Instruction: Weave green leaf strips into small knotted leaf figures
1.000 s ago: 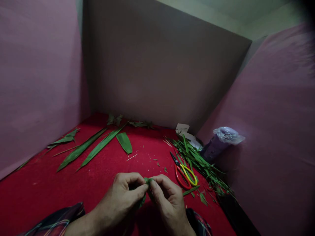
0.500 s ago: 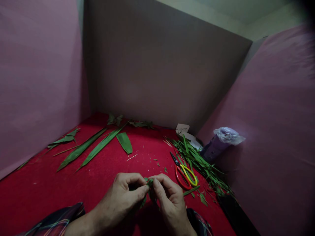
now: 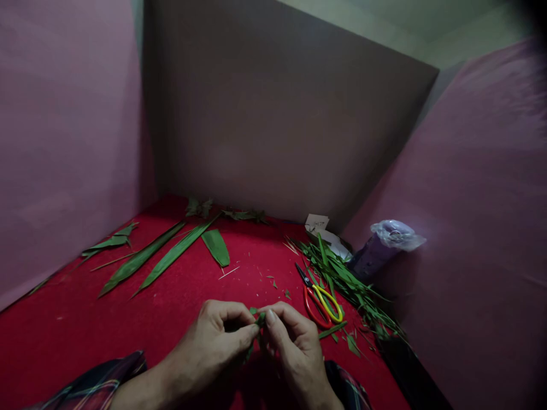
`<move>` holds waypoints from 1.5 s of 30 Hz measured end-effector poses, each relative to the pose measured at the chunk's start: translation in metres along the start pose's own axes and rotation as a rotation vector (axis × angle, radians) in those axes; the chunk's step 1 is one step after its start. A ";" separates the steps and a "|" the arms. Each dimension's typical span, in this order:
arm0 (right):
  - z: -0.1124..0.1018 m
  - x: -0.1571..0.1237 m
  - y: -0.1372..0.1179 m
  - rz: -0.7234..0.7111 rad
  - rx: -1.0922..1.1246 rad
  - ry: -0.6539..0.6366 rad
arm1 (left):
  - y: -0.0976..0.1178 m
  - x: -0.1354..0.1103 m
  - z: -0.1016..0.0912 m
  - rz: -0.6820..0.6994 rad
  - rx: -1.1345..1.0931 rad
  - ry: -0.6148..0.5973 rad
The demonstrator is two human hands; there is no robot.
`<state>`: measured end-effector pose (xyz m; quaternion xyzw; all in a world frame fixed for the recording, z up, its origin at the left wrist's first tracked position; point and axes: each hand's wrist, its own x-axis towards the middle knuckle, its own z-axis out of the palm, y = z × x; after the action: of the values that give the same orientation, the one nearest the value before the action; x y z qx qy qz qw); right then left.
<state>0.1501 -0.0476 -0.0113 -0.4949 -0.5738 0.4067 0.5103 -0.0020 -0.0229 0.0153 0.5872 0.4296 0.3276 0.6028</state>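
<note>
Between my two hands is a small piece of green leaf (image 3: pixel 260 319), seemingly folded, mostly covered by my fingers. My left hand (image 3: pixel 217 339) pinches it from the left with thumb and forefinger. From the right, my right hand (image 3: pixel 294 341) grips the same leaf piece, its thumb on the near side and fingers curled behind. More green shows dimly below the fingertips, in shadow. Just beyond my right hand lie scissors (image 3: pixel 318 299) with one red and one yellow handle and dark blades, resting on the red cloth (image 3: pixel 179 324).
Long green leaves (image 3: pixel 179 254) and a short cut leaf (image 3: pixel 216 248) lie at the left. Thin sticks (image 3: pixel 229 273) and leaf scraps are scattered midway. A heap of leaf strips (image 3: pixel 350 287) lies right, beside a purple plastic-wrapped packet (image 3: pixel 380 247) and a black object (image 3: pixel 412 373). Walls enclose the cloth.
My hands stay in almost the same place. The leaf piece between my fingertips has shifted very slightly, with my grip on it kept.
</note>
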 end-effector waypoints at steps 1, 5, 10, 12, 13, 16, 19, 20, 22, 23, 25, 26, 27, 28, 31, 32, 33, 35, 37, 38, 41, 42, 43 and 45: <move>0.000 0.001 0.000 0.011 0.014 -0.001 | -0.001 0.000 0.000 -0.003 -0.001 0.001; 0.000 0.002 0.000 0.031 0.033 0.006 | -0.003 0.001 0.000 -0.025 -0.012 0.010; 0.000 0.002 0.001 0.014 0.024 0.022 | -0.001 0.001 0.000 -0.018 0.005 0.009; 0.000 0.002 0.001 0.028 0.035 0.030 | 0.000 0.000 0.001 -0.022 0.018 0.013; 0.000 0.002 0.001 0.037 0.044 0.031 | 0.001 -0.001 0.001 -0.029 0.020 0.011; 0.001 0.001 0.001 0.033 0.050 0.026 | 0.004 -0.002 0.001 -0.041 0.010 0.008; 0.001 -0.001 0.001 -0.005 0.010 0.026 | 0.007 -0.003 0.001 -0.014 0.047 0.026; 0.001 -0.001 0.001 0.003 0.012 0.019 | 0.007 -0.002 0.001 -0.003 0.063 0.024; 0.001 -0.001 0.002 0.028 0.020 0.014 | 0.007 -0.002 0.000 0.013 0.078 0.002; 0.000 0.000 0.002 0.040 0.026 0.013 | 0.007 -0.002 0.000 0.017 0.078 -0.009; 0.000 0.001 0.003 0.049 0.032 0.013 | 0.007 -0.003 -0.001 0.026 0.084 -0.022; 0.000 0.001 0.002 0.041 0.026 0.016 | 0.007 -0.003 -0.001 0.027 0.088 -0.017; 0.000 0.001 0.002 0.025 0.012 0.015 | 0.006 -0.003 0.000 0.028 0.092 -0.009; 0.000 0.001 0.001 -0.001 -0.011 0.014 | 0.006 -0.003 0.000 0.029 0.092 -0.004; 0.000 0.000 -0.002 -0.101 -0.117 -0.006 | 0.005 -0.001 0.000 0.040 0.090 0.002; -0.001 0.000 -0.002 -0.120 -0.138 -0.015 | 0.005 -0.001 0.000 0.047 0.091 0.001; -0.001 0.000 -0.002 -0.124 -0.145 -0.020 | 0.004 0.000 0.000 0.052 0.095 0.003; -0.001 0.001 -0.001 -0.088 -0.113 -0.021 | 0.004 0.000 0.000 0.060 0.110 0.010; -0.002 0.002 0.000 -0.024 -0.050 -0.023 | 0.004 -0.001 0.001 0.064 0.142 0.017; -0.002 0.002 0.001 0.003 -0.022 -0.024 | 0.004 -0.001 0.001 0.067 0.163 0.028; -0.002 0.003 0.001 0.052 0.037 -0.044 | 0.003 -0.003 0.000 0.097 0.238 0.054; -0.002 0.003 0.001 0.063 0.051 -0.056 | 0.003 -0.003 0.000 0.111 0.257 0.055; -0.002 0.003 0.000 0.072 0.067 -0.069 | 0.003 -0.004 0.000 0.122 0.272 0.050; -0.002 0.003 -0.001 0.082 0.093 -0.085 | 0.003 -0.004 -0.001 0.139 0.286 0.040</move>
<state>0.1517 -0.0453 -0.0093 -0.4758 -0.5548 0.4741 0.4909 -0.0039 -0.0259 0.0191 0.6886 0.4422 0.3156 0.4803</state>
